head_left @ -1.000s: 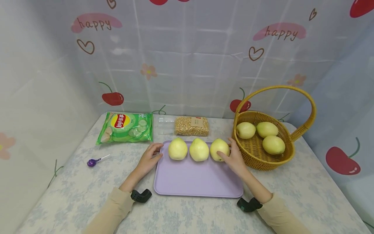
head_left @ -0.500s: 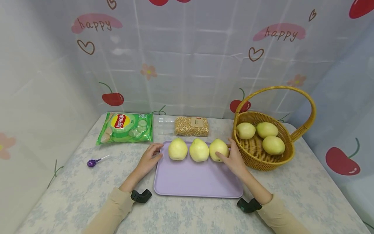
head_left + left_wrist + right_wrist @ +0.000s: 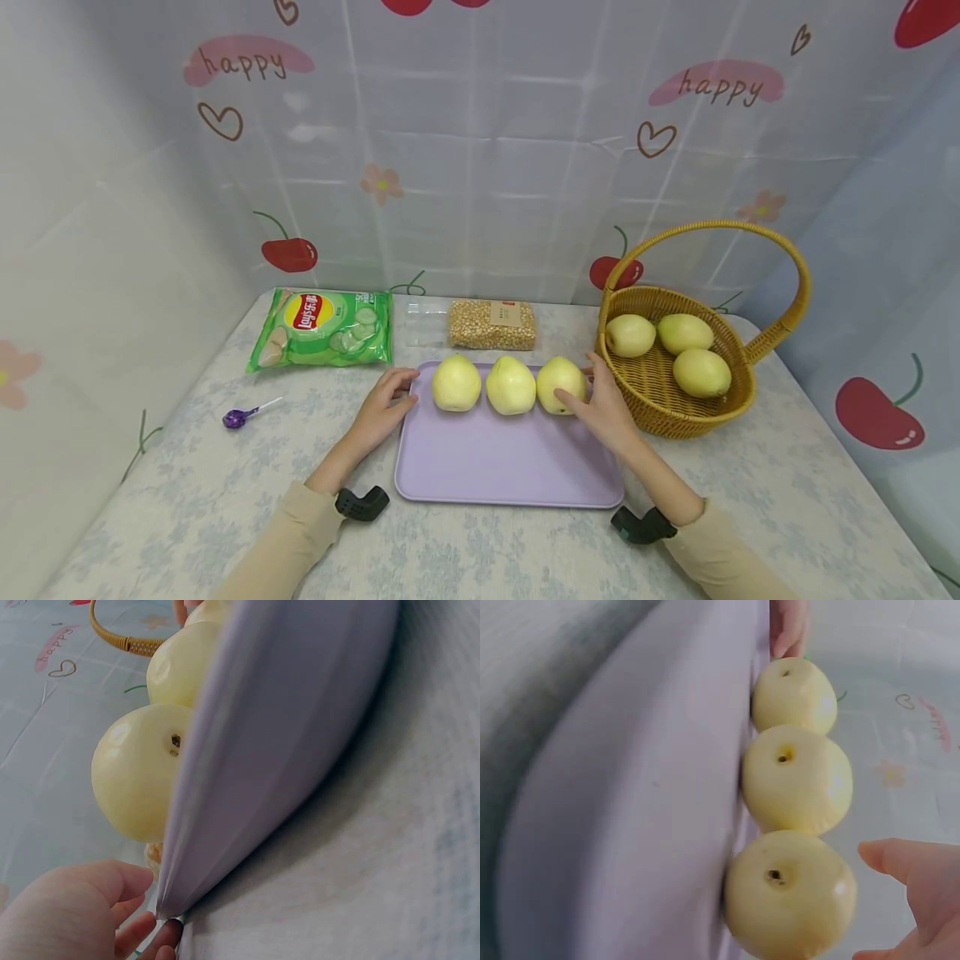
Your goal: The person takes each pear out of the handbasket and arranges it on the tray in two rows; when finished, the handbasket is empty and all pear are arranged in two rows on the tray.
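Rightmost pear [image 3: 557, 377] sits slightly further left — right hand [image 3: 606, 410] beside it.

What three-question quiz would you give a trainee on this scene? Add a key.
1. Count: how many round, pale-yellow fruits are on the flat, rectangular lilac tray?
2. Fill in: the round, golden-brown wicker basket stands to the ___ of the tray.
3. Choose: where is the bare left hand? A in the basket; B at the tray's left edge; C on a fruit.

Key: 1. three; 2. right; 3. B.
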`<state>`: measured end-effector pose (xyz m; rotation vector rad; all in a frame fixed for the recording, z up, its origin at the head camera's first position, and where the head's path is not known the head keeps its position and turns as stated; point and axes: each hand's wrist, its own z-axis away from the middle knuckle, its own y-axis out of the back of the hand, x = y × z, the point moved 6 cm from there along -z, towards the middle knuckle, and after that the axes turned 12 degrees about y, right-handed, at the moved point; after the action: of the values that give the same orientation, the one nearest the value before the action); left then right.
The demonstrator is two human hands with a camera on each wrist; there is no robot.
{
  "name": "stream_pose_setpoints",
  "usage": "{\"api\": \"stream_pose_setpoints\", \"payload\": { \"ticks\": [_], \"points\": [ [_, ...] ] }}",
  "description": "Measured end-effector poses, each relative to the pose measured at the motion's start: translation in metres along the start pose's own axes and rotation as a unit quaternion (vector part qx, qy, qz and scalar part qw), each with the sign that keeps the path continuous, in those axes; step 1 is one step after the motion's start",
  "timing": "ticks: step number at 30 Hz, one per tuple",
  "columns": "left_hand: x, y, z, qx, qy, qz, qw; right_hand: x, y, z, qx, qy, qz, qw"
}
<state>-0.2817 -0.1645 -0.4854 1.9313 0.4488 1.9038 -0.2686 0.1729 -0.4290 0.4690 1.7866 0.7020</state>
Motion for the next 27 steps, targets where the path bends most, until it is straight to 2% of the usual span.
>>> {"api": "stream_pose_setpoints", "payload": {
  "ticks": [5, 9, 13, 19, 27],
  "points": [
    [0.001, -0.001, 0.000, 0.002, -0.016, 0.001, 0.9999, -0.014, 0.017, 0.001, 0.011, 0.021, -0.023, 0.9994],
    [0.001, -0.001, -0.001, 0.002, -0.009, 0.000, 1.0000, -0.022, 0.035, 0.001, 0.038, 0.051, -0.041, 0.9971],
    [0.001, 0.000, 0.000, 0.000, -0.002, 0.000, 1.0000, -0.022, 0.058, 0.000, 0.070, 0.063, -0.045, 0.9945],
    [0.001, 0.000, 0.001, -0.001, -0.007, -0.005, 1.0000, -0.007, 0.093, -0.001, 0.106, 0.033, -0.049, 0.9926],
    [0.003, 0.001, 0.002, -0.004, 0.004, 0.000, 1.0000, 0.024, 0.135, 0.002, 0.157, -0.023, -0.019, 0.9871]
  ]
}}
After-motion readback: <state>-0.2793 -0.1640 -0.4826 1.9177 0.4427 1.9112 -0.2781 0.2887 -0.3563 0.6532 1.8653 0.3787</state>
